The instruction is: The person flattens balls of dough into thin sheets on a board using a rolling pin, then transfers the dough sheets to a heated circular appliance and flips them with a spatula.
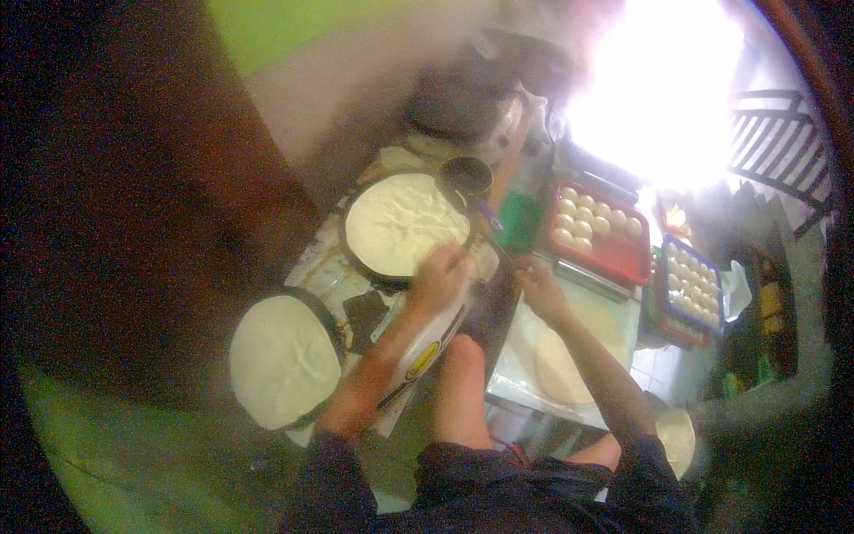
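My left hand [442,277], fingers curled, is over the near right edge of a thin round flatbread [403,223]. The flatbread lies on a dark round griddle [373,279] on a stove [434,347]. Whether the fingers grip the edge is too blurred to tell. To the right, my right hand [542,290] is held with bent fingers above the far left corner of a low work table [517,374]. A thin dark thing may be at its fingertips, but I cannot make it out. A rolled dough round [560,367] lies on that table, below my right forearm.
A second flatbread [287,364] covers another griddle at the left. Beyond the table are a red tray [620,257] of dough balls and a blue-rimmed tray [694,287] of more. A dark round pot [467,175] and a green container [519,220] stand behind my hands.
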Demonstrator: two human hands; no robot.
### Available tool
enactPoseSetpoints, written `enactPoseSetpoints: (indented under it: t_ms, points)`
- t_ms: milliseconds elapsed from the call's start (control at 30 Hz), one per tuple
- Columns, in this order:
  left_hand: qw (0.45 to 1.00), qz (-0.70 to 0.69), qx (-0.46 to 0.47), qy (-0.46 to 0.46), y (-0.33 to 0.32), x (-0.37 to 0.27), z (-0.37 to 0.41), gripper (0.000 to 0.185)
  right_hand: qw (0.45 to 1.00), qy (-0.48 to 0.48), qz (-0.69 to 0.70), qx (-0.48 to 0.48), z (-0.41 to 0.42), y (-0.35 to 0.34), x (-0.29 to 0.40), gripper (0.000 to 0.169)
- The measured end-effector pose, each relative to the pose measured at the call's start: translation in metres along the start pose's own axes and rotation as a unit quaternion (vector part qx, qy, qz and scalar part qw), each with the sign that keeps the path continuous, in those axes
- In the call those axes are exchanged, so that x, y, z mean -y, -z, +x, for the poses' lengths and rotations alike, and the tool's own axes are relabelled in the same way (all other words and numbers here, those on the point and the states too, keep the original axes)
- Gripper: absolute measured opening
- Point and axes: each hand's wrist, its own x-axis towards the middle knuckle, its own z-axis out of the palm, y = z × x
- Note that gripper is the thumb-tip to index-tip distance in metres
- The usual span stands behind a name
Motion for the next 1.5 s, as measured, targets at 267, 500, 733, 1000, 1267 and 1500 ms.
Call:
enactPoseSetpoints:
  t_ms: [267, 500, 733, 1000, 1267, 1500]
  points:
    - [0.945, 0.313, -0.034, 0.092, 0.050, 0.115, 0.074, 0.047, 0.949, 0.036, -0.313, 0.028, -0.075, 0.075, 0.045, 0.022]
    - [0.936, 0.312, 0.165, -0.005, 0.040, 0.085, 0.019, 0.021, 0.931, 0.036, -0.361, 0.042, -0.133, 0.074, 0.060, 0.019]
    - [0.924, 0.341, 0.157, -0.071, 0.045, 0.088, 0.002, 0.012, 0.922, 0.003, -0.383, 0.050, -0.150, 0.051, 0.085, 0.019]
    - [0.944, 0.307, 0.066, -0.101, 0.045, 0.095, -0.006, 0.012, 0.961, 0.060, -0.269, 0.023, -0.059, -0.072, 0.044, 0.046]
    - [0.959, 0.267, 0.063, -0.073, 0.016, 0.062, -0.022, 0.016, 0.968, 0.108, -0.225, 0.015, 0.016, -0.119, 0.023, 0.053]
    - [0.996, -0.045, 0.048, -0.064, -0.093, -0.067, -0.051, 0.013, 0.983, 0.021, -0.100, -0.151, -0.132, 0.066, -0.019, 0.041]
